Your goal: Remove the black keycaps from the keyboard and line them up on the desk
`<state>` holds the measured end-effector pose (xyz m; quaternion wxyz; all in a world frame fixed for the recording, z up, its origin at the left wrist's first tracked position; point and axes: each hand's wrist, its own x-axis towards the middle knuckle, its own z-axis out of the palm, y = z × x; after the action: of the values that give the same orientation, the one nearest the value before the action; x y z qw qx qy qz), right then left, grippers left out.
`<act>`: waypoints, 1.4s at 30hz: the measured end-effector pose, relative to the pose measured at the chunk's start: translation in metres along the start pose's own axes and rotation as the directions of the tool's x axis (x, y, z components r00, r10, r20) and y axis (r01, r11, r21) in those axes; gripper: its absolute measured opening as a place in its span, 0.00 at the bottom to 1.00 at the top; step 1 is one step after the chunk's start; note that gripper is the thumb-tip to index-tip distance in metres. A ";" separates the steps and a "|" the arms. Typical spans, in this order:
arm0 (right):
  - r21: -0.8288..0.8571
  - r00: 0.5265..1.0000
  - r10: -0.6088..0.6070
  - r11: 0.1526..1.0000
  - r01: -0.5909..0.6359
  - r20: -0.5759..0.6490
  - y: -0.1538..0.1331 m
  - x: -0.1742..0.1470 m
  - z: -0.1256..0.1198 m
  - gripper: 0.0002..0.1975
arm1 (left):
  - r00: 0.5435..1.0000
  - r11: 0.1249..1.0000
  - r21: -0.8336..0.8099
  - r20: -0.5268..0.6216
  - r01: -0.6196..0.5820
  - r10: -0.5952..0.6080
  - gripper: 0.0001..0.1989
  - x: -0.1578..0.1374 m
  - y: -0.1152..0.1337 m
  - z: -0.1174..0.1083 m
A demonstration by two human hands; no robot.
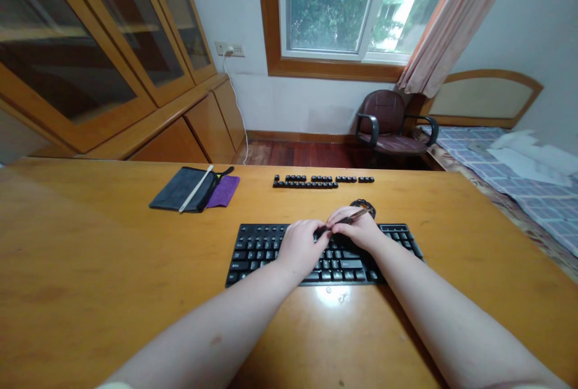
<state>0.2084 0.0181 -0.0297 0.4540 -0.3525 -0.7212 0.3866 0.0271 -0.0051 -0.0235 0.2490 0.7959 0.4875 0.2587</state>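
A black keyboard (pixel 256 256) lies flat on the wooden desk in front of me. My right hand (pixel 354 227) is above its upper right part, closed around a slender dark brown pen-like tool (pixel 356 216) that slants up to the right. Its working end is hidden between my hands, so its exact kind is unclear. My left hand (pixel 301 247) rests over the middle of the keyboard, thumb and fingers pinched close to the right fingertips. Whatever it pinches is too small to make out. Behind the keyboard, loose black keycaps (pixel 305 185) stand in two rows.
A coiled dark cable (pixel 363 204) sits just behind my right hand. At the back left lie a dark grey pouch (pixel 174 189), a whitish stick (pixel 195 190) across it and a purple cloth (pixel 224 191). Beyond the desk (pixel 108 268) stand a chair (pixel 386 121) and a bed (pixel 519 166).
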 end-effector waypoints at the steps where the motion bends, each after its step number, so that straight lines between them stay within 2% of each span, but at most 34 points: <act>1: -0.003 1.000 -0.008 1.000 0.008 0.008 0.000 0.000 0.000 0.07 | 1.000 1.000 0.005 -0.005 0.002 -0.002 0.10 0.000 0.000 0.000; 8: -0.049 0.995 -0.080 0.995 0.084 0.064 0.002 0.000 -0.001 0.06 | 0.998 1.000 0.013 -0.059 0.028 -0.027 0.10 -0.001 -0.002 0.000; 16: -0.135 0.997 -0.067 0.988 0.070 0.022 0.000 0.000 0.001 0.07 | 0.993 0.997 -0.032 -0.094 0.067 -0.070 0.11 0.001 -0.003 0.001; 23: -0.099 1.000 0.009 0.995 -0.007 0.023 0.001 -0.001 -0.001 0.07 | 0.998 0.999 0.023 -0.057 0.041 -0.040 0.11 0.001 -0.003 0.001; 32: 0.103 0.989 0.136 0.985 -0.141 0.052 0.001 -0.002 0.001 0.08 | 0.995 0.993 -0.099 -0.069 0.069 -0.076 0.08 0.001 -0.006 0.002; 39: -0.002 0.998 0.067 0.998 -0.067 0.006 -0.004 0.001 0.001 0.06 | 0.986 0.975 -0.199 -0.117 0.093 -0.118 0.06 0.003 -0.005 -0.001; 42: -0.006 0.995 0.104 0.995 -0.104 0.013 -0.005 0.001 0.001 0.06 | 0.985 0.970 -0.215 -0.101 0.114 -0.138 0.07 0.004 -0.004 -0.002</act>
<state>0.2064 0.0163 -0.0257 0.4277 -0.3882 -0.7060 0.4099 0.0243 0.0004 -0.0243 0.3185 0.7164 0.5210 0.3375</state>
